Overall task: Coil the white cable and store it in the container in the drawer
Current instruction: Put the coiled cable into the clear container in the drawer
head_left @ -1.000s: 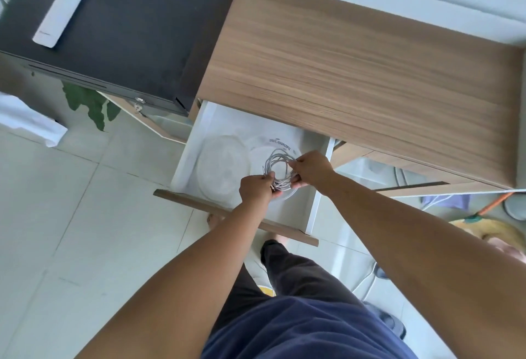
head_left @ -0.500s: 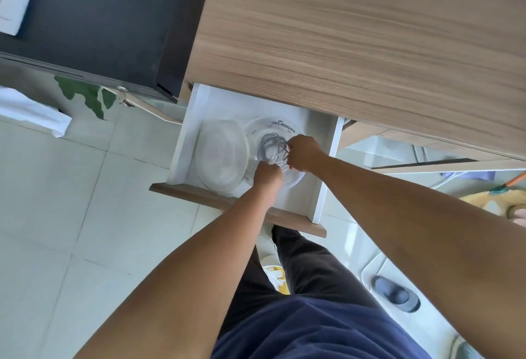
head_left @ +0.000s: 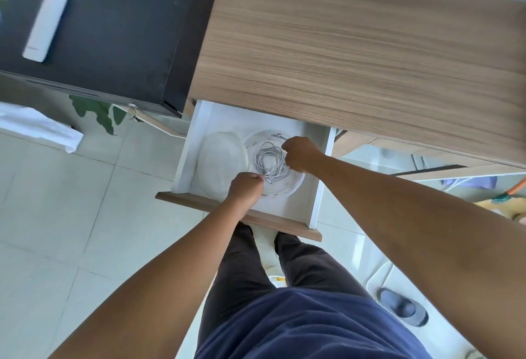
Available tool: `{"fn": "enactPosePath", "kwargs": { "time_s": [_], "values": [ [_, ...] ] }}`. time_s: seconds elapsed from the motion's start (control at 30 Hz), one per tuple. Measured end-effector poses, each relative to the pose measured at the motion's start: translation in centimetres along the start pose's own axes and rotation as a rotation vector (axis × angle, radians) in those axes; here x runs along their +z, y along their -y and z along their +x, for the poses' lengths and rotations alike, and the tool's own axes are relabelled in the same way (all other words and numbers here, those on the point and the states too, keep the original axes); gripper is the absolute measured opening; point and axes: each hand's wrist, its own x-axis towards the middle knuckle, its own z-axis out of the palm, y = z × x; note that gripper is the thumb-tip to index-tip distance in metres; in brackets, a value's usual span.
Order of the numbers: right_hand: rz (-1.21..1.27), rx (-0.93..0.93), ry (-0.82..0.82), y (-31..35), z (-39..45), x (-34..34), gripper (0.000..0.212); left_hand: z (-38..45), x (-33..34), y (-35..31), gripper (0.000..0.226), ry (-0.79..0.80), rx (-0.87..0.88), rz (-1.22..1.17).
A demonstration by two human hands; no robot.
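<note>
The white cable point(head_left: 269, 161) lies as a loose coil inside a round clear container point(head_left: 296, 185) in the open white drawer point(head_left: 318, 196). My left hand point(head_left: 245, 188) sits at the coil's near edge, its fingertips pinching the cable end. At the coil's right side, my right hand point(head_left: 300, 153) has its fingers closed on the loops. A round clear lid point(head_left: 223, 165) rests in the drawer to the left of the container.
The drawer hangs out from under a wooden desk top point(head_left: 355, 45). A black cabinet point(head_left: 113, 25) with a white device point(head_left: 45, 24) stands to the left. My legs are right below the drawer front point(head_left: 199, 202). A slipper point(head_left: 401, 306) lies on the tiled floor at the right.
Both hands brought the coil down from above the drawer into the container. The coil has spread wider and the hands have drawn apart to its edges.
</note>
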Motion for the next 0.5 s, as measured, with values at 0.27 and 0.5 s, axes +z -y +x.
{"fn": "enactPosePath", "kwargs": {
  "time_s": [0.27,0.5],
  "values": [
    [0.24,0.026,0.032,3.5,1.3,1.0,0.029,-0.7,-3.3,1.4,0.013,-0.057,0.018,-0.089],
    [0.577,0.207,0.164,6.1,2.2,3.5,0.018,-0.2,-6.0,1.9,0.009,-0.05,-0.05,-0.152]
  ]
}}
